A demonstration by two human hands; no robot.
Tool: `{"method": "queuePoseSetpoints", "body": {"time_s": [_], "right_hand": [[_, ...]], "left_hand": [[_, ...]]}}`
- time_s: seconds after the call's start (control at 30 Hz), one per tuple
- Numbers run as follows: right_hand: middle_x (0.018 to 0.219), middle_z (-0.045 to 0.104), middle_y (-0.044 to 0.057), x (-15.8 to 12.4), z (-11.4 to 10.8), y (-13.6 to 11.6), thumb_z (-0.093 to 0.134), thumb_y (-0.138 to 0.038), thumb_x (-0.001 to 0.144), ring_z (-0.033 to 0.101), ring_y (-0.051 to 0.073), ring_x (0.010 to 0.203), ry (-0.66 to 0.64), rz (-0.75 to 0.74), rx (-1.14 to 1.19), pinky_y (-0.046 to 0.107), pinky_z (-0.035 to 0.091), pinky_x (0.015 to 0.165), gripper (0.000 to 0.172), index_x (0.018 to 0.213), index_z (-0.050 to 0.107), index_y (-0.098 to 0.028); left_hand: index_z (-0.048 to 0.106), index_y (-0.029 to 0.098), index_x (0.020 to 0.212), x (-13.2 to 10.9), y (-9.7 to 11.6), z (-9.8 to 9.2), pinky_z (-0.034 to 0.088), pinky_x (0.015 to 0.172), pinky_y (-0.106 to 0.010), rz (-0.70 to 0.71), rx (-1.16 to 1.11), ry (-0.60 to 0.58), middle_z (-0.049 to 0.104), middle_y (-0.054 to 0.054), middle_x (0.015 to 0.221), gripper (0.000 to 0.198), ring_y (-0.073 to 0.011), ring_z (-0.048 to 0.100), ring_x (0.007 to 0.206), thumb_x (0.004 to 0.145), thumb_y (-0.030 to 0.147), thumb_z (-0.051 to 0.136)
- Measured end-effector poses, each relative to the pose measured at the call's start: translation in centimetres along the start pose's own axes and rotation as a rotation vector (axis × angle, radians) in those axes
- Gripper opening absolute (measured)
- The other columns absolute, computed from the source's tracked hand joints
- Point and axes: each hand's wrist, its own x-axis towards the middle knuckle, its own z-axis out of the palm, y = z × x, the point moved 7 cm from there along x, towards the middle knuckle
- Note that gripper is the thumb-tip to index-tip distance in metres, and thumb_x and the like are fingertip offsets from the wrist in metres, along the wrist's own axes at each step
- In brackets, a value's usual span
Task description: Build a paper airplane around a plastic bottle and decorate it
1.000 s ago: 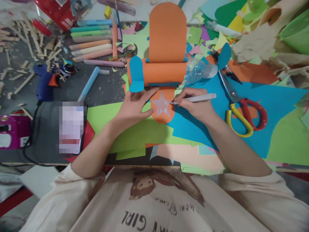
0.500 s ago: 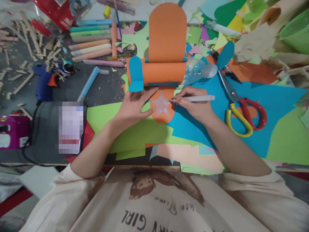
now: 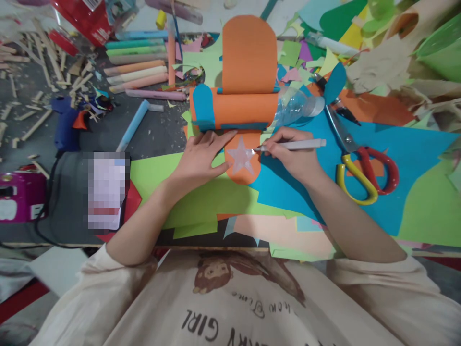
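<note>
Right hand [image 3: 291,156] grasping a pen [image 3: 306,144], tip at the star [image 3: 241,156], star on an orange flap [image 3: 240,179], left hand [image 3: 201,156] spread, grasping nothing, left of the star, bottle [image 3: 297,106] beyond it, scissors [image 3: 348,141] to its right.

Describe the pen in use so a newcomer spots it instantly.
Start at the central orange-wrapped bottle, then the orange flap on its near side, bearing a pale star. Right of that star is the white pen. Unlike the coloured markers lying farther left, it sits in the right hand.

White pen [image 3: 306,143] at pale star [image 3: 241,157]
</note>
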Motion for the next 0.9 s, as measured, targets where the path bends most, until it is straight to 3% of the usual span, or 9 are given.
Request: {"method": "queuePoseSetpoints", "body": {"time_s": [0.53, 0.9], "right_hand": [[0.053, 0.060, -0.003, 0.06, -0.30, 0.13, 0.055, -0.011, 0.065, 0.052, 0.012, 0.050, 0.069, -0.004, -0.070, 0.026, 0.036, 0.048, 0.015, 0.053, 0.055, -0.021], [0.055, 0.064, -0.002, 0.11, -0.44, 0.52, 0.058, -0.010, 0.068, 0.058, 0.013, 0.050, 0.032, -0.008, 0.032, 0.026, 0.045, 0.049, 0.018, 0.055, 0.060, -0.023]], "left_hand": [[0.036, 0.024, 0.147, -0.13, 0.15, 0.00, 0.030, 0.107, -0.040, 0.001, 0.004, 0.003, 0.054, -0.009, 0.130, 0.057, -0.0294, 0.045, 0.124, 0.092, 0.039, 0.044], [0.035, 0.025, 0.147, -0.15, 0.01, 0.08, 0.030, 0.106, -0.036, -0.001, 0.010, -0.012, 0.053, -0.007, 0.135, 0.059, -0.0272, 0.046, 0.124, 0.092, 0.040, 0.046]]}}
